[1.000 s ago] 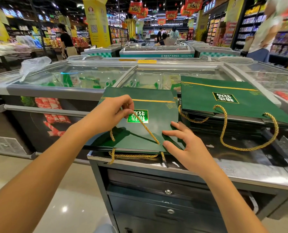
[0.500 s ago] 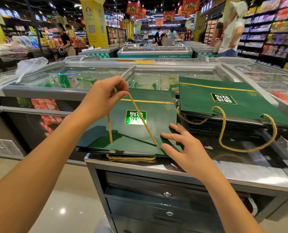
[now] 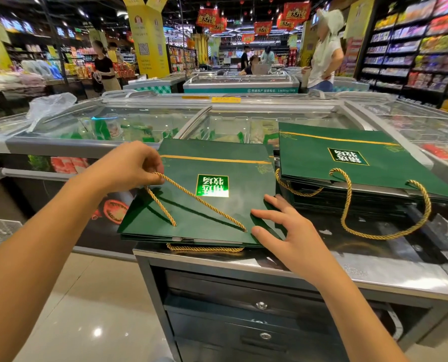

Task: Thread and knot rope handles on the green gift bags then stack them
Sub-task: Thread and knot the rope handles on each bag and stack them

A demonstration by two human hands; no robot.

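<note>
While the left hand [image 3: 131,165] is pinching the twisted gold rope handle [image 3: 202,202] up into a taut peak, the rope's two ends are running down into holes near the front edge of the flat green gift bag [image 3: 233,212]. The right hand [image 3: 290,231], fingers straight and spread, is pressing the matte paper bag's corner onto the brushed-metal counter [image 3: 374,265]. Just beyond that hand, a stack of matching bags [image 3: 309,152] is lying flat, its rope loops drooping. Past both hands, glass-lidded freezer chests [image 3: 139,121] are holding packaged food in a supermarket aisle. Below the right hand, metal drawers [image 3: 259,307] are sitting closed.
</note>
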